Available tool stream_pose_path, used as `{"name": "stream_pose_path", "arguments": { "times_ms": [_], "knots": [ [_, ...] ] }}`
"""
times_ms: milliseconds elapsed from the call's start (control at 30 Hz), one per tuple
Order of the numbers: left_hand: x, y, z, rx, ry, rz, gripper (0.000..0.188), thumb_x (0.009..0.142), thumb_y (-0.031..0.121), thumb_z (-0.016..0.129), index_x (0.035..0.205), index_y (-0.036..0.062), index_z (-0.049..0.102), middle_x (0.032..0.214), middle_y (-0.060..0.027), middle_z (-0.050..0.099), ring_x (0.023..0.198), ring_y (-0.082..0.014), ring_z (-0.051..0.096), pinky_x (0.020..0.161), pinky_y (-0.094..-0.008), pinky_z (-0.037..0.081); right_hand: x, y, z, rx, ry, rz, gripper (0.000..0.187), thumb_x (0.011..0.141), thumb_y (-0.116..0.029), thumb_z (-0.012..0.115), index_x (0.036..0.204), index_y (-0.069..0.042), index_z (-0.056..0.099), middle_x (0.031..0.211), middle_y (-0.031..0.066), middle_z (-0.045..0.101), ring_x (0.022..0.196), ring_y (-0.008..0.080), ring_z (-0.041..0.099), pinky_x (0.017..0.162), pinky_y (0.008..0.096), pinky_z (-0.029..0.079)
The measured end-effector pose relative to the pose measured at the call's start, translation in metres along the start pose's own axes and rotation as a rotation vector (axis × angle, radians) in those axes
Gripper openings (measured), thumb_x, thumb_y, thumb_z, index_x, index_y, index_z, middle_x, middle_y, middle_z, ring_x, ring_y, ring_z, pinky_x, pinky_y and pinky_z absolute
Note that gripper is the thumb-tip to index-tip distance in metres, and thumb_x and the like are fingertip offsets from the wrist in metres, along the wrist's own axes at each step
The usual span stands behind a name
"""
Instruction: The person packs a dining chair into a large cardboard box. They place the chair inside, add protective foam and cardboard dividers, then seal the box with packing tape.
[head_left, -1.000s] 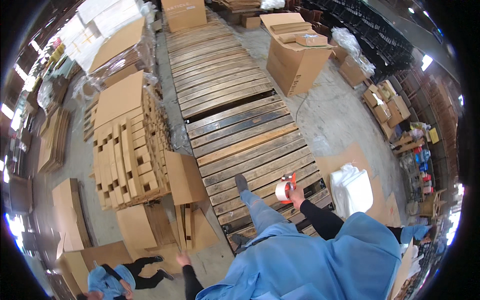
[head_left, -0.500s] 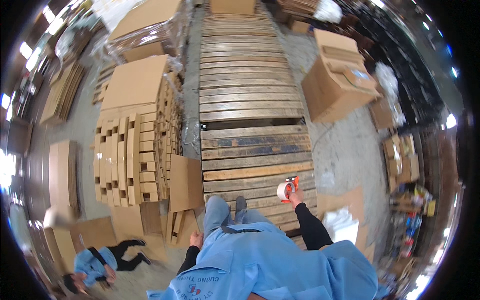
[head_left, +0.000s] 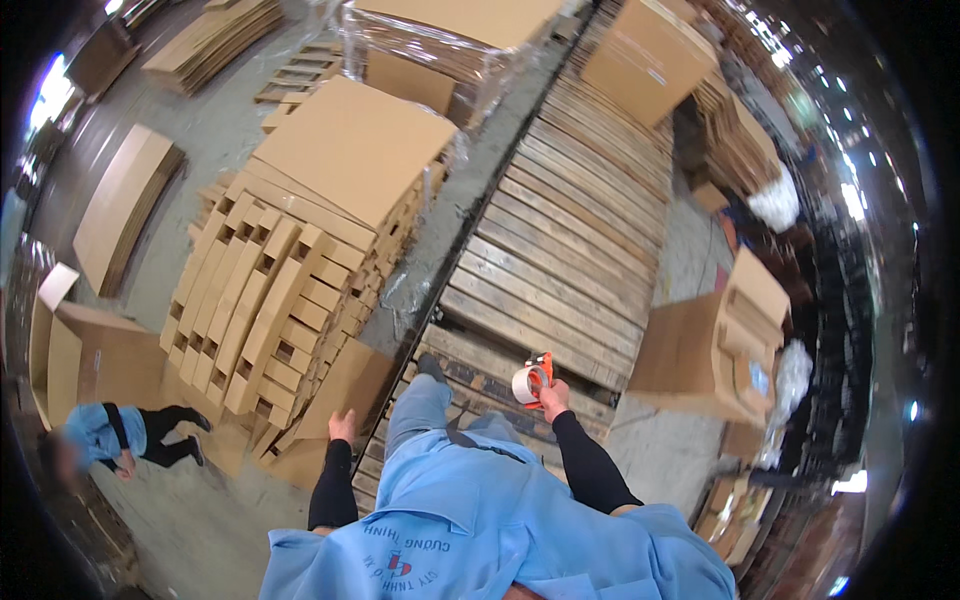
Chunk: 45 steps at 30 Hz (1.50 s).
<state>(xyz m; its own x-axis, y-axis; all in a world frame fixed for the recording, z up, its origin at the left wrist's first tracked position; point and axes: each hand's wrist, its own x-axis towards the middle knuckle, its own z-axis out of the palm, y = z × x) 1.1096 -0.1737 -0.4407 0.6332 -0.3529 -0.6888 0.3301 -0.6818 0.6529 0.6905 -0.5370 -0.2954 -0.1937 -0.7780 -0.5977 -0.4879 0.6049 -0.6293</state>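
Observation:
An orange tape dispenser (head_left: 539,371) with a roll of whitish tape on it is gripped in my right hand (head_left: 556,398), held out in front of me over the wooden slats (head_left: 560,260). My left hand (head_left: 343,425) hangs at my left side with its fingers stretched out and nothing in it. Nearest to that hand is a leaning brown cardboard sheet (head_left: 345,385) beside a tall stack of folded cardboard pieces (head_left: 270,290). My left foot (head_left: 432,367) stands on the slats.
A large open cardboard box (head_left: 680,345) stands right of the slats, another box (head_left: 645,60) at their far end. Wrapped cardboard (head_left: 440,40) sits beyond the stack. Flat cardboard bundles (head_left: 125,205) lie left. A co-worker in a blue shirt (head_left: 95,435) is at lower left.
My view has turned left, and I have stepped forward along the slats. My left hand has swung out from my side with its fingers extended. The tape dispenser stays in my right hand.

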Motion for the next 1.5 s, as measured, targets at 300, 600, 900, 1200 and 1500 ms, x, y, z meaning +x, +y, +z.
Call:
{"name": "stream_pose_path", "arguments": {
  "times_ms": [300, 600, 900, 1200, 1500],
  "knots": [
    [-0.015, 0.233, 0.058, -0.491, 0.245, 0.237, 0.053, 0.103, 0.023, 0.064, 0.141, -0.0094, 0.048, 0.125, -0.0146, 0.069, 0.114, -0.0166, 0.062, 0.095, -0.032, 0.051, 0.173, -0.315, 0.141, -0.262, -0.372, -0.29, 0.022, 0.079, -0.011, 0.072, 0.092, 0.007, 0.068, 0.079, 0.0182, 0.071, 0.067, 0.0272, 0.073, 0.053, 0.0431, 0.06],
    [-0.418, 0.109, 0.307, -0.561, 1.629, -0.897, 0.057, 0.097, 0.019, 0.061, 0.141, -0.0138, 0.046, 0.117, -0.022, 0.066, 0.11, -0.0301, 0.062, 0.096, -0.0388, 0.052, 0.351, -0.438, 0.464, -0.611, -0.628, -0.549, 0.023, 0.091, -0.019, 0.065, 0.093, 0.004, 0.066, 0.088, 0.0231, 0.071, 0.059, 0.0265, 0.071, 0.049, 0.0431, 0.053],
    [-0.431, 0.388, 0.672, -0.661, 0.739, -1.451, 0.05, 0.089, 0.034, 0.069, 0.114, -0.0079, 0.057, 0.103, -0.0238, 0.068, 0.093, -0.0357, 0.064, 0.083, -0.0455, 0.052, 0.392, -0.471, 0.644, -0.355, -0.915, -0.902, 0.018, 0.09, -0.016, 0.068, 0.095, 0.002, 0.069, 0.078, 0.0083, 0.071, 0.065, 0.0197, 0.068, 0.06, 0.0389, 0.056],
    [-0.327, 0.468, 0.863, -0.802, 1.342, -1.386, 0.042, 0.09, 0.036, 0.071, 0.077, 0.0015, 0.05, 0.061, -0.0114, 0.061, 0.058, -0.0258, 0.061, 0.054, -0.0431, 0.048, 0.358, -0.318, 0.546, -1.036, -1.61, -0.475, 0.023, 0.089, -0.036, 0.067, 0.095, -0.015, 0.062, 0.075, 0.0019, 0.055, 0.057, 0.0155, 0.053, 0.047, 0.0369, 0.041],
    [-0.199, 0.58, 1.028, -1.738, 1.559, -1.403, 0.075, 0.088, 0.042, 0.075, 0.134, -0.012, 0.051, 0.101, -0.022, 0.074, 0.093, -0.0307, 0.072, 0.079, -0.0404, 0.056, 0.178, -0.189, 0.248, -2.015, -2.059, -1.038, 0.03, 0.095, -0.019, 0.069, 0.118, -0.001, 0.062, 0.089, 0.0058, 0.065, 0.068, 0.0182, 0.064, 0.051, 0.0336, 0.054]
  ]
}}
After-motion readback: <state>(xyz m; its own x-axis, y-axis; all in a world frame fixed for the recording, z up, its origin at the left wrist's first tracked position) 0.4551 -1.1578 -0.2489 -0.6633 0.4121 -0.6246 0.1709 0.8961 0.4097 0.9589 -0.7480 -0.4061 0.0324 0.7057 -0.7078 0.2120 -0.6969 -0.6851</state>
